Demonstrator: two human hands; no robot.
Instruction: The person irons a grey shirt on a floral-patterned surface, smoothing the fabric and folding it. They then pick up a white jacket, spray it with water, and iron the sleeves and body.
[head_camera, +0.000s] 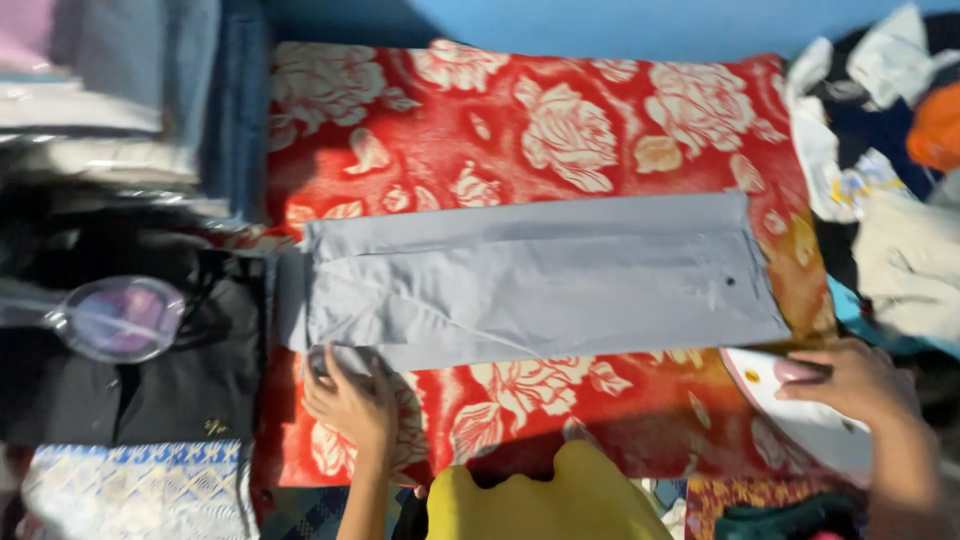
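From the head camera, folded grey trousers (540, 280) lie flat on a red flowered blanket (520, 130), between the two hands. The left hand (350, 400) presses flat, fingers spread, on the trousers' near corner, gripping nothing. The right hand (850, 380) curls closed around a white iron (800, 410) (pink handle), just beside the trousers' far end. Left resting there, the iron could scorch the fuzzy blanket; the smooth cloth might slide and crease.

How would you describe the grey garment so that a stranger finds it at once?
Look at the red blanket with pale roses in the middle. Across it lie folded grey trousers, the left hand at their lower corner. They are the only plain grey piece there, flat and smooth, unlike the crumpled clothes pile beside them.
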